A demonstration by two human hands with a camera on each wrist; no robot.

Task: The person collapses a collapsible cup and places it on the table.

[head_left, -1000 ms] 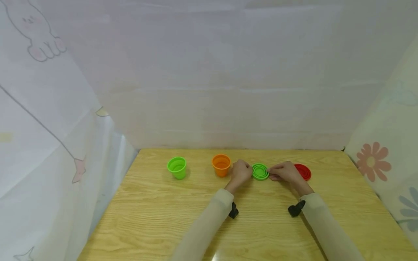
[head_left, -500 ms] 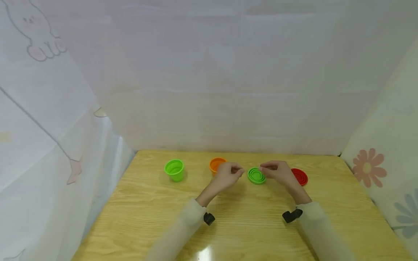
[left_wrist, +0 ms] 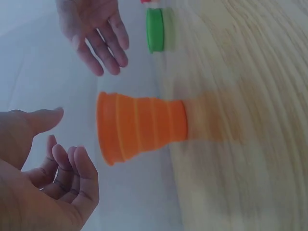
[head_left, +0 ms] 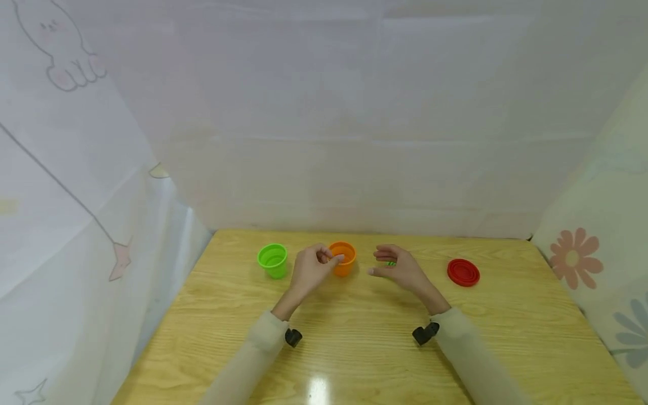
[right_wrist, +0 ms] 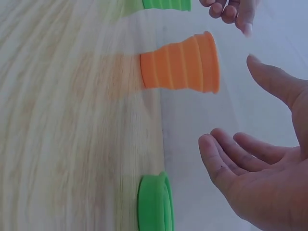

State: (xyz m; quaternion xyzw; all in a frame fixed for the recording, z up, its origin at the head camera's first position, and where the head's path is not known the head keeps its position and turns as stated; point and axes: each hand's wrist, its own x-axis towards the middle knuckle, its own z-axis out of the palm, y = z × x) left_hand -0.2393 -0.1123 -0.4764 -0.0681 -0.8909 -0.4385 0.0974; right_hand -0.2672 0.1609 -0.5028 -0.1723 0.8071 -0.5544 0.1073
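An orange collapsible cup point(head_left: 343, 269) stands unfolded and upright between my two hands. My left hand point(head_left: 310, 271) hovers at its left, fingers loosely bent and holding nothing; in the left wrist view a gap separates these fingers from the cup point(left_wrist: 139, 127). On the other side my right hand point(head_left: 402, 270) is spread, thumb apart from the fingers, also holding nothing. Beneath it a green collapsed cup point(head_left: 391, 263) is mostly hidden in the head view; the right wrist view shows this flat green cup point(right_wrist: 153, 204) lying on the table.
A second green cup point(head_left: 274, 261), unfolded, stands left of my left hand. A flat red collapsed cup point(head_left: 463, 273) lies at the right. The wooden table point(head_left: 354, 343) ends at a white sheet point(head_left: 324, 169) hung behind it, with more sheeting at both sides.
Both hands have left the flat green cup and moved left, to either side of the orange cup. My right hand's fingers have spread. The cups appear to stay in place.
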